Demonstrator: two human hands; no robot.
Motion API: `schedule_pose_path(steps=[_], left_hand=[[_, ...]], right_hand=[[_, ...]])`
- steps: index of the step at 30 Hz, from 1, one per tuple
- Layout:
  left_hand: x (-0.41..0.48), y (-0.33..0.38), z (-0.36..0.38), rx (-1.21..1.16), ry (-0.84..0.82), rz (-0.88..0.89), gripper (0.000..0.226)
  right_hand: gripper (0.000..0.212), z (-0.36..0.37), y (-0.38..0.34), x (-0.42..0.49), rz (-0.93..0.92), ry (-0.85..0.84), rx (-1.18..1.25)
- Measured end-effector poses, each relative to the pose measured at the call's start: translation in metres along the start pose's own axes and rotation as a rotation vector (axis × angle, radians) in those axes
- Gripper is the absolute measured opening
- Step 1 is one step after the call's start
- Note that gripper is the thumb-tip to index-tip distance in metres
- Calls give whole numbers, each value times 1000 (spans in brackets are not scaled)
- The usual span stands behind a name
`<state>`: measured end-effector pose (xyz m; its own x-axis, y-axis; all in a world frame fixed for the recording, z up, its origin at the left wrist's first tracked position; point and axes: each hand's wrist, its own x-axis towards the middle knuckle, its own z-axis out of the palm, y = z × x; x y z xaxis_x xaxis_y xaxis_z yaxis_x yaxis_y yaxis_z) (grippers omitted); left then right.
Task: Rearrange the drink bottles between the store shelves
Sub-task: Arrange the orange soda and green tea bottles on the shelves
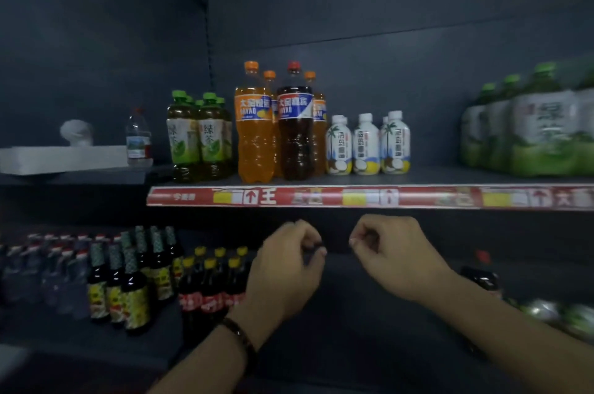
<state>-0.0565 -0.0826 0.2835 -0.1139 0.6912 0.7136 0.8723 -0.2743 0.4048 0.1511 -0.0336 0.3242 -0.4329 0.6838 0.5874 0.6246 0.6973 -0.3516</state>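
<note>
On the upper shelf (353,197) stand green tea bottles (199,133), orange soda bottles (254,130), a dark cola bottle (295,126) and small white coconut drink bottles (366,146). My left hand (286,268) and my right hand (392,252) hover side by side just below the shelf's red price strip, in front of the lower shelf. Both have their fingers curled in and hold nothing. A dark beaded bracelet sits on my left wrist.
The lower shelf holds dark glass bottles with yellow labels (128,284), small cola bottles (209,284) and wrapped water bottles (38,271) at left. A shrink-wrapped green tea pack (540,126) is upper right. A water bottle (139,139) and white box (61,157) sit upper left.
</note>
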Motion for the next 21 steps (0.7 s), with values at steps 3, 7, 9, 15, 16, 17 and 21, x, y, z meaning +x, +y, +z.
schedule_pose_path(steps=[3,7,9,15,16,17,21], left_hand=[[51,9,-28,-2,172,-6,23],[121,-6,-62,112,334,-168,53],[149,-22,-65,131,425,-267,69],[193,-69,-50,-327,249,-423,102],[192,-70,-49,-347,225,-408,94],[188,-71,-48,-343,223,-381,88],[146,-42,-59,-427,311,-244,74]], right_hand=[[11,-12,-12,38,-13,85,15],[3,-8,-45,104,-90,130,33],[11,0,-60,130,-97,100,28],[20,22,-74,163,-92,1,-23],[19,23,-72,161,-101,23,-19],[17,22,-71,158,-111,48,-12],[19,7,-63,135,-128,169,61]])
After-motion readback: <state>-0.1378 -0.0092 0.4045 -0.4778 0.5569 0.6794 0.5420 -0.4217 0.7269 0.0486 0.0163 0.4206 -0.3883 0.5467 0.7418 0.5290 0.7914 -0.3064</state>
